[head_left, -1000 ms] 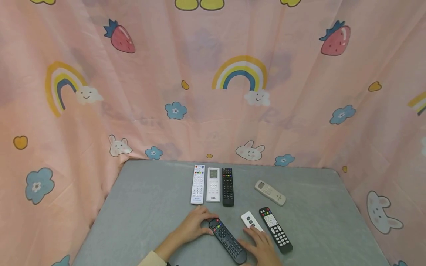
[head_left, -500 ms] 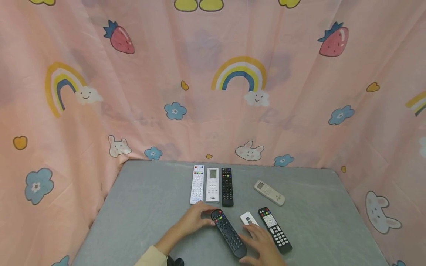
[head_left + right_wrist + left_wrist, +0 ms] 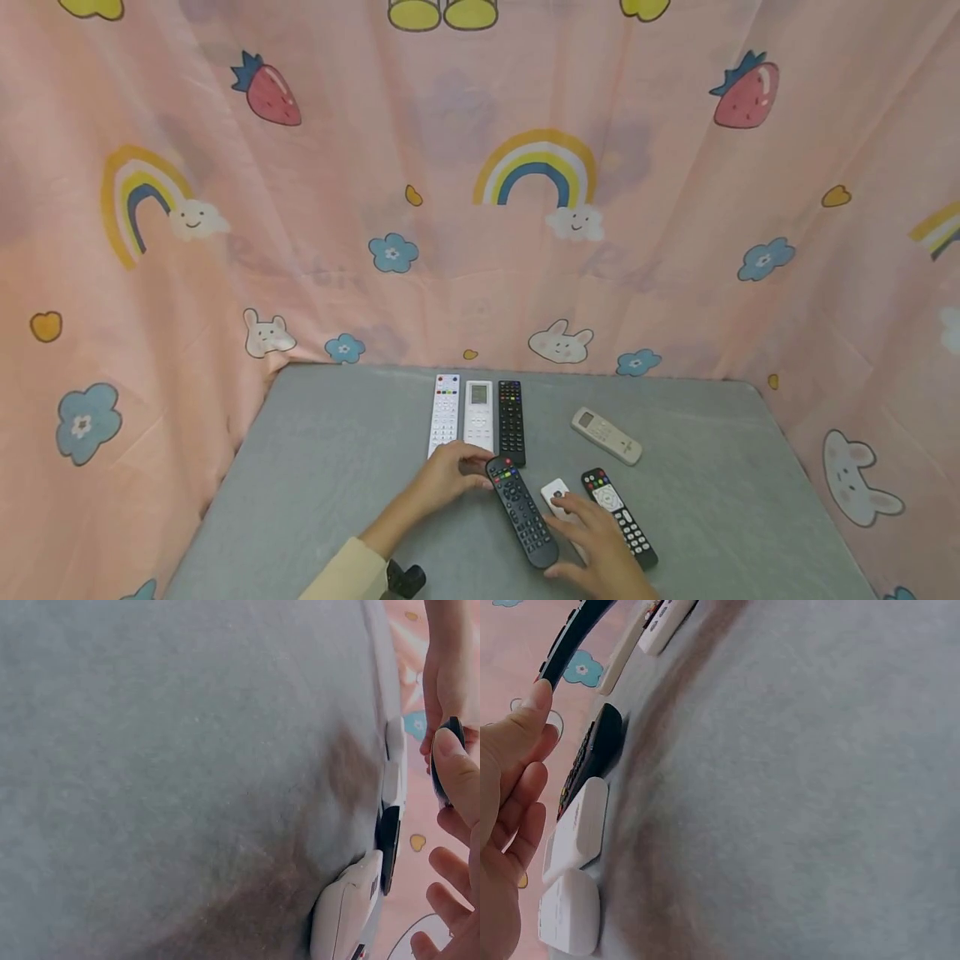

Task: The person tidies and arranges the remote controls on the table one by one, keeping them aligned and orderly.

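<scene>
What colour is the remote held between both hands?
The remote is dark charcoal grey, clearest in the head view.

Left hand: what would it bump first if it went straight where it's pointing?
Past the dark remote it pinches, the left hand would probably meet the black remote behind, though it looks lifted and might pass over.

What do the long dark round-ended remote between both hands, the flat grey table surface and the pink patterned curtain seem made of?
Long dark remote: probably hard plastic, its rounded body showing a dull sheen. Flat grey table surface: likely fabric-covered, going by its matte, mottled look. Pink patterned curtain: apparently thin cloth, hanging in folds.
</scene>
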Demonstrator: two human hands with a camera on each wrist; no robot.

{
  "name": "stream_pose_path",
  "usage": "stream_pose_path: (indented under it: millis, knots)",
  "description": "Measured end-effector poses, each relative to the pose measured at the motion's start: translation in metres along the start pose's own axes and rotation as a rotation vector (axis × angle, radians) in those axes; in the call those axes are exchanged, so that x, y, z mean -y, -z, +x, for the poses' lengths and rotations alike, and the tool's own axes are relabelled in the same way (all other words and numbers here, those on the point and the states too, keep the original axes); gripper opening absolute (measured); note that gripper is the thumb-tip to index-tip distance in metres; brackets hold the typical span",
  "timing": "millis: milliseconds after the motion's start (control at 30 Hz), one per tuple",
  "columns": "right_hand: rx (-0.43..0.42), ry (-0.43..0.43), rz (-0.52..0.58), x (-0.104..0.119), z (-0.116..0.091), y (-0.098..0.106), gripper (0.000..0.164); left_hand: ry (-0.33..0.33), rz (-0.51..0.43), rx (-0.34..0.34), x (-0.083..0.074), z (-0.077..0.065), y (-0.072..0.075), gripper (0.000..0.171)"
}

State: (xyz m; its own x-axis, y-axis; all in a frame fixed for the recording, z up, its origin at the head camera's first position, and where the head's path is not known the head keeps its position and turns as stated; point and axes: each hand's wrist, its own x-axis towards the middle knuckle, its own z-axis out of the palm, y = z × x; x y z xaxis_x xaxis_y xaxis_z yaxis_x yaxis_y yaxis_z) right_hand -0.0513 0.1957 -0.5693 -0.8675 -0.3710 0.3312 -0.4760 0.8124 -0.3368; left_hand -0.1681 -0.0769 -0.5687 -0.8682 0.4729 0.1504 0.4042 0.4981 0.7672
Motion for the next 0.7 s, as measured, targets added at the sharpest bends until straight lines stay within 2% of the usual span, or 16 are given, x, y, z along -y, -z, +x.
stream_pose_path:
  millis: [200, 467, 700]
  knots:
    - [0.066, -0.108, 0.058, -0.001, 0.006, 0.005, 0.064, -0.016, -0.004, 0.005, -0.004, 0.01, -0.001, 0.043]
    - [-0.06, -0.054, 0.014, -0.012, 0.016, 0.008, 0.066, -0.04, 0.034, -0.019, -0.009, 0.03, -0.006, 0.047]
    - [-0.003, -0.108, 0.028, -0.016, 0.027, 0.011, 0.066, -0.023, 0.056, 0.0, -0.007, 0.048, -0.008, 0.046]
